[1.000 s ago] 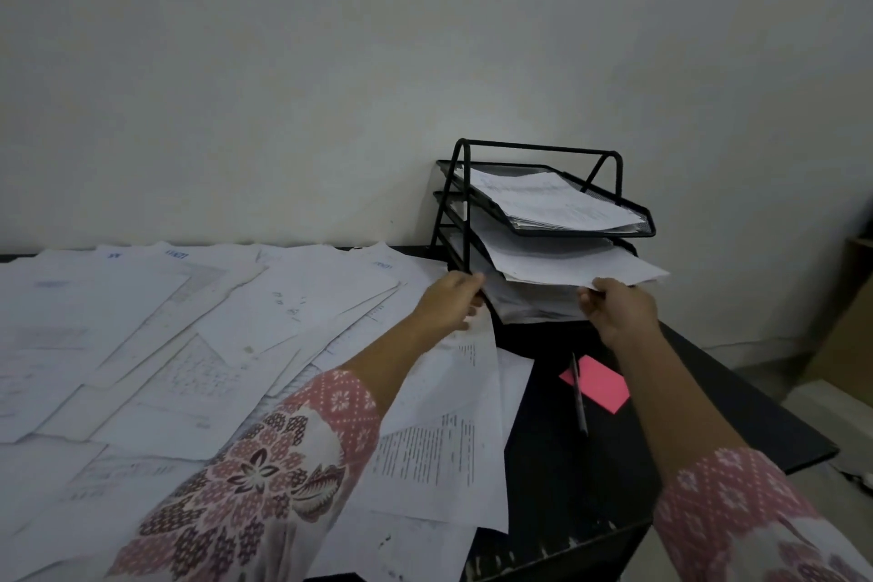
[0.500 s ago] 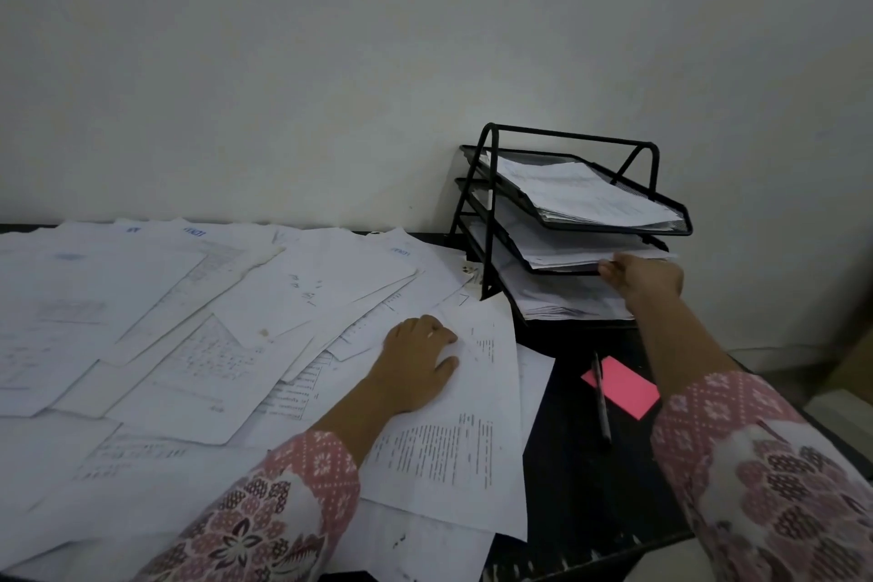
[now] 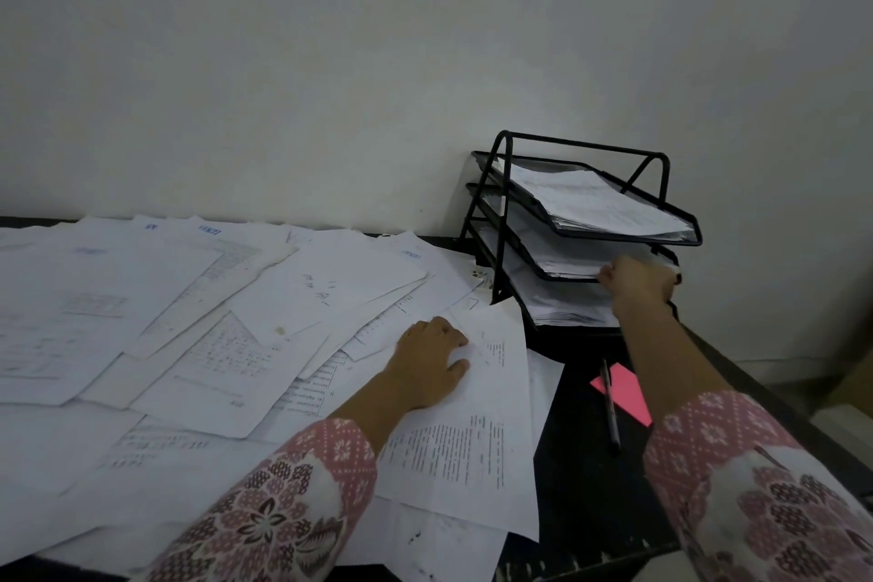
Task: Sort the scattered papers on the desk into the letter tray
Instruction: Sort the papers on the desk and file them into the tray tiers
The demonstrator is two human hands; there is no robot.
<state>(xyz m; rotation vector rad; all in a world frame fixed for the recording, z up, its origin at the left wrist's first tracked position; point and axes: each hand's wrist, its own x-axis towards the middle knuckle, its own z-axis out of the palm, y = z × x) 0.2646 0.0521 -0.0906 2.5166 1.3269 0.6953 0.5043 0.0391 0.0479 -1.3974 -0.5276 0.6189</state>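
1. Head view, left side: the left hand (image 3: 432,362) lies flat, fingers loosely spread, on a printed sheet (image 3: 465,435) at the right edge of the scattered papers (image 3: 198,321). It holds nothing yet (palm merely pressing).
2. Head view, right side: the right hand (image 3: 637,281) is curled at the front lip of the letter tray (image 3: 586,222), at its middle tier; whether it pinches a page there I cannot tell.
3. From the left hand, the tray stands toward two o'clock, well apart. The printed sheet's long axis runs roughly twelve to six.
4. My judgement: the left hand is nearer the next sheet, the right nearer the tray.
5. A pen (image 3: 610,406) and pink note (image 3: 623,395) lie between, at four o'clock from the left hand.
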